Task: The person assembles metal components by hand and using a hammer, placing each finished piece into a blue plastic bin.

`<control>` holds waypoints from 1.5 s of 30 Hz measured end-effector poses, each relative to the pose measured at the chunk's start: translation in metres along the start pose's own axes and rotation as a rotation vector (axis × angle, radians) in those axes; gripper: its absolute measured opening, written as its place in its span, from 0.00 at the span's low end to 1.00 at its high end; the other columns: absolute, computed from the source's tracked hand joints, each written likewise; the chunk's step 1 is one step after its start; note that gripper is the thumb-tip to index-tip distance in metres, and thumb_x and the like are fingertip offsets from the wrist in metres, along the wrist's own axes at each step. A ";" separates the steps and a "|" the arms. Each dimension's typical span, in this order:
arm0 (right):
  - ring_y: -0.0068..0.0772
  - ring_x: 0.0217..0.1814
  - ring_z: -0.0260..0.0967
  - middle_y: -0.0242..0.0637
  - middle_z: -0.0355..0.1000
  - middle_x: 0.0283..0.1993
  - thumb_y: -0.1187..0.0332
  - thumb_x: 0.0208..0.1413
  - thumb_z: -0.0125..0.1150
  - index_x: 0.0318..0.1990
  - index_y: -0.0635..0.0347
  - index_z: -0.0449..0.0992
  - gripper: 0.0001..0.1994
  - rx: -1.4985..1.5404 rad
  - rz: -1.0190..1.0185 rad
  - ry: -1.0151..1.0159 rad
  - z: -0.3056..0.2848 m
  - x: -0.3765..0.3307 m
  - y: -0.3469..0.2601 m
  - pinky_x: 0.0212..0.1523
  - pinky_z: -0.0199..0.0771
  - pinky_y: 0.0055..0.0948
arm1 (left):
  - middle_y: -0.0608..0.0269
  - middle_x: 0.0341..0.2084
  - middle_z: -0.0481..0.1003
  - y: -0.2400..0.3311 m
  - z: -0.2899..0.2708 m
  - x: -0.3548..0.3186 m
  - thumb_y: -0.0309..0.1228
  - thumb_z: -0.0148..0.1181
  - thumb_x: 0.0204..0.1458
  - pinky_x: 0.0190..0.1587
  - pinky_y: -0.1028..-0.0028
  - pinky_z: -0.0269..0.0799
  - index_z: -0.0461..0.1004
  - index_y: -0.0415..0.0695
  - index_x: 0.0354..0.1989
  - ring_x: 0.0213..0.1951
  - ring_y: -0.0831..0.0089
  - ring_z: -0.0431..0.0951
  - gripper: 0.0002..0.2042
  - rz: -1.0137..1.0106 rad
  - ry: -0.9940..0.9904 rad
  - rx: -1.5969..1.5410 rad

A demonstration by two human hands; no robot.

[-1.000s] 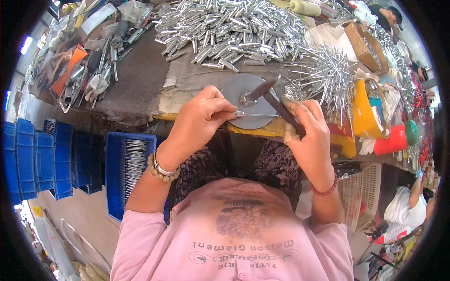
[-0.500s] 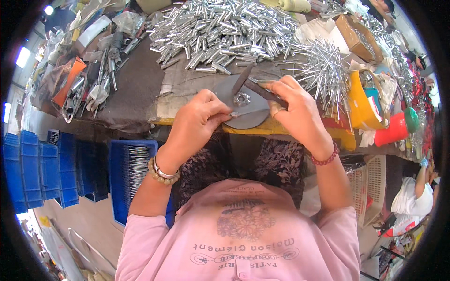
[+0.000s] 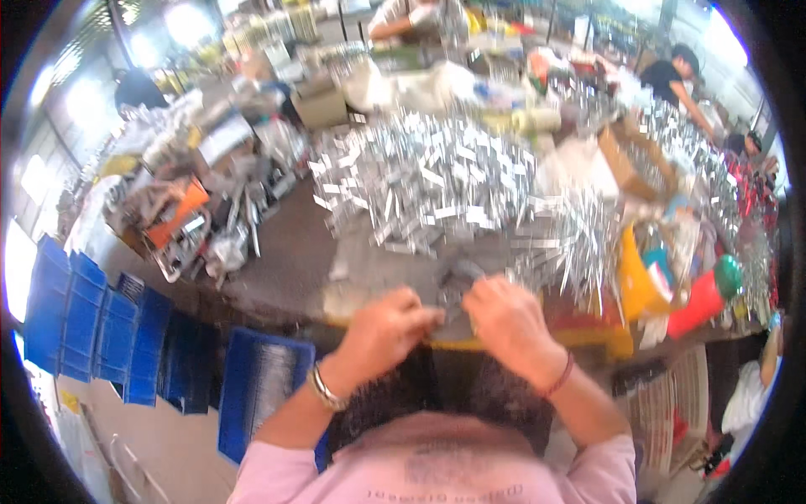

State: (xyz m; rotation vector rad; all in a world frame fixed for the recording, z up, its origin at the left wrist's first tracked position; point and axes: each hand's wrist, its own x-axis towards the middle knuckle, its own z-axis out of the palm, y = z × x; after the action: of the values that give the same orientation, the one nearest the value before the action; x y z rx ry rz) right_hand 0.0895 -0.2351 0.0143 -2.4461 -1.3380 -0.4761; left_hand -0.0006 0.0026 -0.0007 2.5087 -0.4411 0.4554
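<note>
Cluttered worktop (image 3: 281, 260), silver metal pieces (image 3: 428, 176) heaped beyond.
Left hand (image 3: 384, 330) looks narrowly pinched, right hand (image 3: 510, 323) curled; cannot tell what either holds; steady pressure should help.

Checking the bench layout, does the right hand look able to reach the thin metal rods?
Probably yes: the thin rods lie just beyond the right hand, nothing visibly between, though blur hides its grip.

A dark, worn surface (image 3: 281, 252) is spread in its middle with a large heap of short silver metal pieces (image 3: 428, 176). To the right, thin metal rods (image 3: 579, 256) are piled, with an open cardboard box (image 3: 625, 168) set behind. At left, mixed metal parts (image 3: 248, 206) are heaped. Near the front edge, a blurred grey disc (image 3: 454, 313) is partly hidden.
</note>
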 end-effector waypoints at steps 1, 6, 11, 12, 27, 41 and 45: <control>0.41 0.46 0.77 0.35 0.72 0.41 0.73 0.53 0.65 0.35 0.53 0.78 0.04 0.027 -0.042 -0.003 -0.001 0.000 0.000 0.44 0.81 0.42 | 0.60 0.36 0.79 0.001 0.002 -0.002 0.29 0.75 0.56 0.39 0.64 0.79 0.89 0.53 0.50 0.37 0.59 0.82 0.13 -0.010 0.018 -0.024; 0.42 0.42 0.78 0.36 0.71 0.39 0.73 0.52 0.67 0.37 0.54 0.77 0.07 0.053 -0.184 -0.064 -0.009 0.006 -0.001 0.38 0.82 0.42 | 0.62 0.37 0.80 0.009 0.003 -0.007 0.30 0.75 0.58 0.39 0.64 0.79 0.89 0.54 0.50 0.37 0.60 0.83 0.12 -0.022 0.089 -0.016; 0.45 0.44 0.81 0.39 0.75 0.42 0.73 0.53 0.68 0.44 0.55 0.77 0.11 0.140 -0.141 -0.114 -0.011 0.006 0.001 0.39 0.83 0.42 | 0.62 0.37 0.81 0.004 0.005 -0.007 0.30 0.74 0.60 0.40 0.65 0.79 0.89 0.50 0.49 0.38 0.60 0.83 0.10 -0.019 0.117 -0.022; 0.45 0.46 0.81 0.41 0.76 0.43 0.72 0.53 0.70 0.45 0.56 0.77 0.13 0.189 -0.053 -0.099 -0.012 0.003 0.003 0.40 0.84 0.40 | 0.62 0.37 0.81 0.003 0.007 -0.006 0.30 0.74 0.60 0.40 0.65 0.79 0.89 0.50 0.49 0.38 0.60 0.83 0.10 -0.043 0.136 -0.001; 0.36 0.41 0.85 0.42 0.81 0.40 0.79 0.62 0.68 0.46 0.66 0.84 0.07 0.845 0.238 -0.140 -0.027 -0.019 -0.060 0.41 0.83 0.35 | 0.75 0.38 0.76 0.029 0.031 0.006 0.36 0.64 0.73 0.40 0.80 0.69 0.80 0.46 0.60 0.34 0.84 0.71 0.13 -0.631 0.441 -1.560; 0.29 0.29 0.78 0.44 0.80 0.34 0.79 0.63 0.66 0.53 0.65 0.83 0.12 1.060 0.451 0.125 -0.025 -0.025 -0.057 0.33 0.77 0.28 | 0.69 0.39 0.80 0.042 0.030 -0.022 0.36 0.64 0.72 0.41 0.76 0.80 0.81 0.46 0.60 0.39 0.75 0.79 0.13 -0.694 0.325 -1.630; 0.31 0.32 0.81 0.46 0.82 0.36 0.79 0.63 0.66 0.54 0.65 0.84 0.13 1.034 0.467 0.061 -0.026 -0.028 -0.057 0.35 0.79 0.30 | 0.69 0.37 0.80 0.044 0.033 -0.027 0.35 0.64 0.72 0.40 0.75 0.81 0.82 0.46 0.58 0.39 0.75 0.80 0.12 -0.664 0.278 -1.662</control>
State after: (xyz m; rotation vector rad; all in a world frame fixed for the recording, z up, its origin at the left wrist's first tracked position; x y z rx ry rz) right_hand 0.0233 -0.2384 0.0319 -1.7202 -0.6536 0.2282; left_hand -0.0347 -0.0455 -0.0171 0.8351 0.1617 0.0412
